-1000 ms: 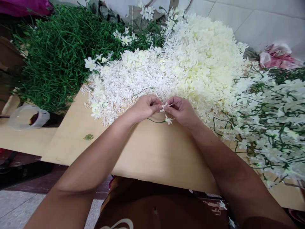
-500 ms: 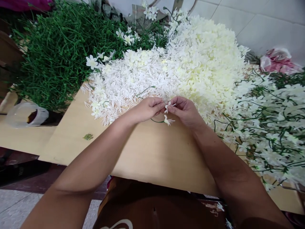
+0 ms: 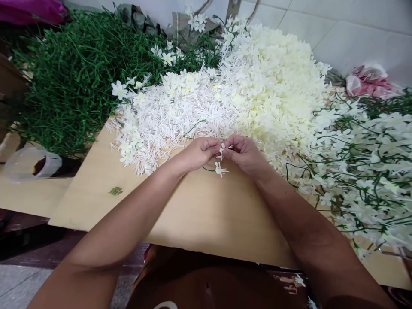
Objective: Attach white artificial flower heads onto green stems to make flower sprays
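Pinching a small white blossom [image 3: 222,151], the right hand [image 3: 244,155] has its grip clamped on it, thumb against forefinger, at the near edge of the flower heap [image 3: 277,81]. The left hand [image 3: 199,155], also at that near edge, has thumb and fingers together, apparently closed on a green stem [image 3: 209,169]; the exact contact is hidden by the fingers. Out from under this hand, a little nearer the person than the heap's edge, the stem ends in a second blossom [image 3: 220,170], hanging over the counter [image 3: 206,210]. Noted for reference: loose green stems [image 3: 74,77] pile left of the heap; stemmed white flowers [image 3: 367,180] lie to its right. Handling estimate: blossom very light, petals thin and soft, probably easily creased or bent; the fine white spikes behind it look slender and likely to flex if squeezed hard. Stem judged springy, bendable and somewhat slick, able to hold a curve, so a pinch too far from the working end would probably let the tip wander. Suggested hold: blossom by its narrow base behind the petals, with fingertip pressure only; stem firmly, close below its tip, leaving the second blossom free of the fingers.
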`<state>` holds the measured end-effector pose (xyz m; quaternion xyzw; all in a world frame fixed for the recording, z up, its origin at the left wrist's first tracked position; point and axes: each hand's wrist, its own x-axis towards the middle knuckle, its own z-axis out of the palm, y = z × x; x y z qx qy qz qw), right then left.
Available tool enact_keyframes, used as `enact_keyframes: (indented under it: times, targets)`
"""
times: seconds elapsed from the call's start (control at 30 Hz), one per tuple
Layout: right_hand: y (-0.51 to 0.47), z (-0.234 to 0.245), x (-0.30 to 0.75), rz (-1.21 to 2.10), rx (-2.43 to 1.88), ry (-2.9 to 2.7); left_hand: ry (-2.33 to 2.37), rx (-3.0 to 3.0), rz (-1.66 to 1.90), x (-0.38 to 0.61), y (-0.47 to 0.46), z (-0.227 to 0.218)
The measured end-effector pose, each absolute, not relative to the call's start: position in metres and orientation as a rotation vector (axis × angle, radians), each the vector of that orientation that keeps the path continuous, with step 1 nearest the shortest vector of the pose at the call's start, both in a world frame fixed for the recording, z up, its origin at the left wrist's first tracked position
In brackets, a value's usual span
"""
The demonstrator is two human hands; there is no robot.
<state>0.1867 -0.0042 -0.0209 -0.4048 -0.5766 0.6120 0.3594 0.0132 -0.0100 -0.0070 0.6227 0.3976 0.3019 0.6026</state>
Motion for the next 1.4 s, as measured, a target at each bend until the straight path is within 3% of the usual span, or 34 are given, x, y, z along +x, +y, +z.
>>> enact_keyframes:
  times: [0.3,0.7,1.4]
  targets:
    - [-0.0042,-0.0233,0.1824,1.511,-1.102,-1.444,0.972,1.419,0.738,0.0157,-0.0134,-0.0099]
    - [-0.0039,-0.0193,0.1915,1.863,-0.882,-1.133,0.933,1.493,0.665,0.0072,-0.0109,-0.0027]
    - [-0.0035,-0.0161,0.1842,1.689,-1.108,-1.266,1.048,1.586,0.637,0.0123,-0.0119,-0.0096]
